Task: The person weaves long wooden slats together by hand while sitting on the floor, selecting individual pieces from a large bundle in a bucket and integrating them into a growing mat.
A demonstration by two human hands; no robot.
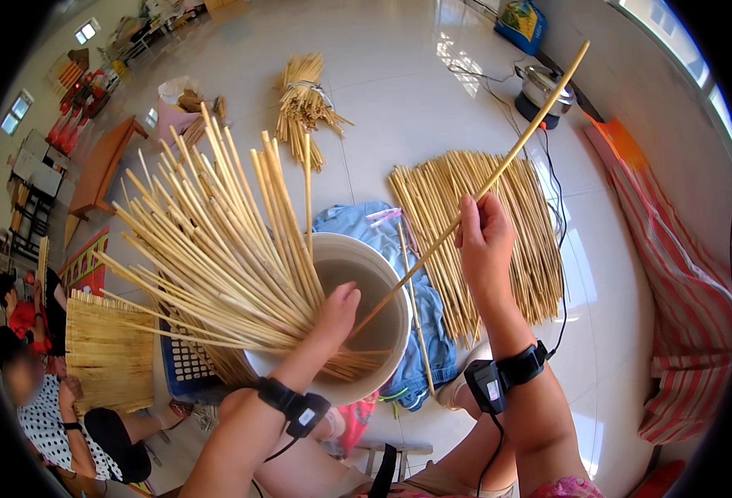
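Note:
My right hand (488,236), raised right of the bucket, pinches a long straw-coloured reed stalk (532,124). The stalk slants from the upper right down into a white bucket (397,278) that appears to hold some water. Over the bucket's left part my left hand (339,318) is closed beside the lower ends of many stalks; what its fingers hold, if anything, is hidden. The thick bunch of stalks (217,224) leans out of the bucket and fans to the upper left. Right of the bucket, a flat layer of stalks (499,241) lies on the floor.
Blue cloth (432,332) lies by the bucket, a loose stalk across it. Beyond stands a tied bundle (304,100). A blue crate (192,365) is at left, near a seated person (59,407) with a reed mat (110,353). An electric pot (544,87) trails cords at right.

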